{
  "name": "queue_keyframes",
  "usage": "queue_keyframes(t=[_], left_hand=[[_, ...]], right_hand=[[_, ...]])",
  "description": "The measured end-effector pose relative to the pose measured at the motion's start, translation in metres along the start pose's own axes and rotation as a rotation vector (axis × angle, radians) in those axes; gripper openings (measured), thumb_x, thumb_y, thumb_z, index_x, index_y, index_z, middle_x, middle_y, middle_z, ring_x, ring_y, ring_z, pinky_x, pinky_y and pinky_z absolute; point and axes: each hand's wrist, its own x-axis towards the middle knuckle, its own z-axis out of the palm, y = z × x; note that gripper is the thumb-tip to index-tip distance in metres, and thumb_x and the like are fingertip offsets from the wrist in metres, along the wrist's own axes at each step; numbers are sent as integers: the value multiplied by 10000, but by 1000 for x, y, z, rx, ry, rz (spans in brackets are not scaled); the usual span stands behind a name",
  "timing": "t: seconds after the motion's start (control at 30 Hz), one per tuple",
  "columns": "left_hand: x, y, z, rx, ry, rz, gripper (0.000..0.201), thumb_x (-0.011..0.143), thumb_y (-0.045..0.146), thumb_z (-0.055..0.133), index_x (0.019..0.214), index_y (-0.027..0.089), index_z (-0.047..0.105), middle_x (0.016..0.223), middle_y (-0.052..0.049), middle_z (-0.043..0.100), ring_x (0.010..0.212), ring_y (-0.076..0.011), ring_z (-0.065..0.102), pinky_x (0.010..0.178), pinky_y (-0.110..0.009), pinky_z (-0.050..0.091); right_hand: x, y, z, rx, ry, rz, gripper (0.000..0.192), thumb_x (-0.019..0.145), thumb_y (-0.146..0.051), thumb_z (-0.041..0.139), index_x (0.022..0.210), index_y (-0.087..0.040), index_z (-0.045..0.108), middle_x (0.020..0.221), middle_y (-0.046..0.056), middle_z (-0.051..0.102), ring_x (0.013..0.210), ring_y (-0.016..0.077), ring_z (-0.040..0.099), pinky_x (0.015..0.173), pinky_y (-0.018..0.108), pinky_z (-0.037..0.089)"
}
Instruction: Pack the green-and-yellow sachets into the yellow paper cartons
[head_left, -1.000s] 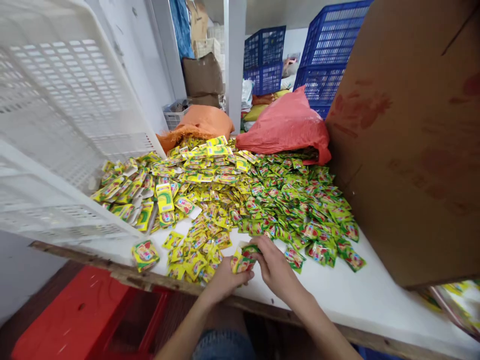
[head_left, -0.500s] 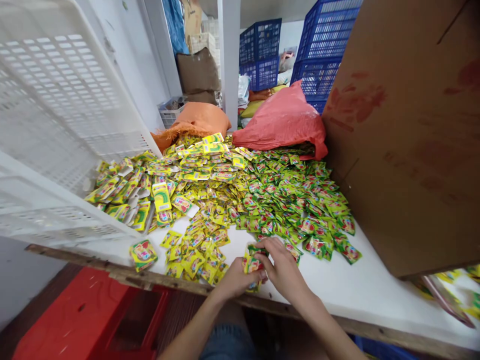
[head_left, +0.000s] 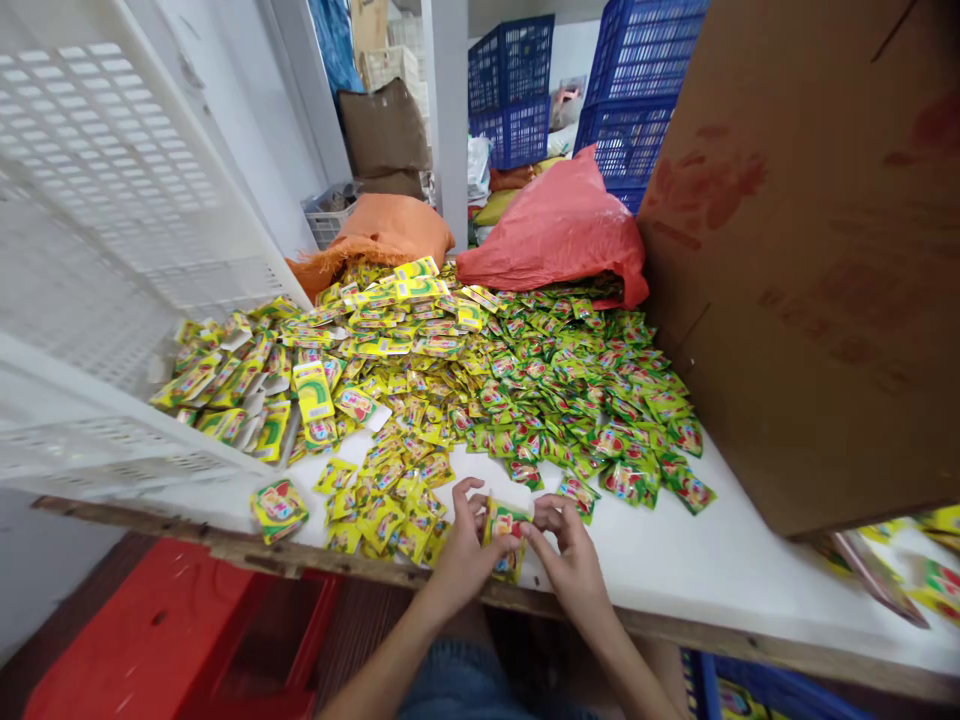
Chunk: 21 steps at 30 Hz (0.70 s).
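Head view: both forearms come up from the bottom edge and meet near the front lip of the white table [head_left: 712,590]. The left hand [head_left: 463,553] and the right hand [head_left: 571,556] are pinching the same small stack of sachets [head_left: 505,527] from either side — thumbs on top, fingers curled in around it, wrists angled toward each other. The stack sits upright-ish between them, right at the table's near edge, just in front of the loose yellow sachets [head_left: 390,500].

Behind that is the big spread of green sachets [head_left: 600,400] on the right and a heap of yellow ones [head_left: 390,310] further back. One lone sachet [head_left: 277,508] lies off to the left by the edge.

A white plastic crate [head_left: 112,250] leans over the left side, a big cardboard box [head_left: 817,270] walls off the right. A red sack [head_left: 559,235] and an orange sack [head_left: 382,235] sit at the back — blue crates [head_left: 517,90] stacked behind them. Red stool [head_left: 165,640] down below left.
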Motion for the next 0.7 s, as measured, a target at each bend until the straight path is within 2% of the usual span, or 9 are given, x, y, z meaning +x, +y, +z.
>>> queue_keyframes(t=[0.1, 0.2, 0.3, 0.37, 0.47, 0.53, 0.63, 0.7], left_hand=[[-1, 1, -3, 28, -15, 46, 417, 750, 211, 614, 1101, 234, 391, 942, -19, 589, 846, -157, 593, 743, -263, 464], [2, 5, -8, 122, -96, 35, 222, 757, 226, 607, 962, 173, 542, 843, -27, 609, 804, -168, 591, 720, -259, 458], [6, 10, -8, 244, -88, 108, 115, 773, 242, 591, 845, 155, 614, 851, -44, 610, 844, -184, 578, 772, -277, 442], [8, 12, -5, 233, -55, 160, 109, 791, 247, 570, 841, 160, 614, 885, -54, 613, 893, -192, 573, 806, -287, 435], [8, 11, 1, 54, -16, 170, 232, 804, 229, 557, 1032, 195, 526, 938, -52, 632, 895, -181, 595, 812, -300, 451], [6, 12, 2, 14, -23, 168, 250, 806, 219, 556, 1052, 197, 514, 964, -57, 643, 901, -177, 604, 833, -309, 453], [3, 16, 0, 109, -56, 181, 126, 804, 228, 560, 898, 161, 613, 995, -86, 650, 977, -197, 587, 896, -320, 429], [1, 18, -1, 146, -41, 179, 128, 803, 239, 561, 853, 152, 641, 985, -94, 659, 980, -205, 589, 894, -320, 435]], right_hand=[[2, -3, 0, -66, -3, -21, 244, 788, -339, 570, 970, -183, 521, 849, 41, 594, 793, 170, 562, 724, 278, 452], [8, -14, -5, -160, -136, -63, 191, 833, -334, 505, 928, -183, 575, 863, 43, 603, 813, 170, 559, 737, 268, 437], [13, -22, -9, -216, -241, -127, 201, 860, -319, 457, 822, -188, 604, 843, 46, 608, 835, 178, 562, 753, 274, 434], [14, -22, -10, -232, -209, -149, 205, 857, -322, 462, 796, -188, 605, 842, 51, 612, 848, 184, 563, 770, 282, 436], [11, -17, -9, -204, -73, -99, 243, 844, -330, 485, 1026, -188, 559, 847, 43, 619, 798, 171, 577, 737, 276, 460], [9, -17, -8, -197, -62, -93, 279, 845, -325, 484, 1084, -192, 542, 862, 41, 627, 794, 169, 587, 731, 275, 467], [7, -24, -10, -223, -154, -165, 183, 838, -311, 504, 926, -205, 624, 920, 51, 637, 889, 186, 586, 796, 287, 455], [6, -29, -11, -227, -176, -189, 157, 831, -302, 519, 876, -207, 636, 925, 53, 641, 909, 189, 586, 809, 287, 451]])
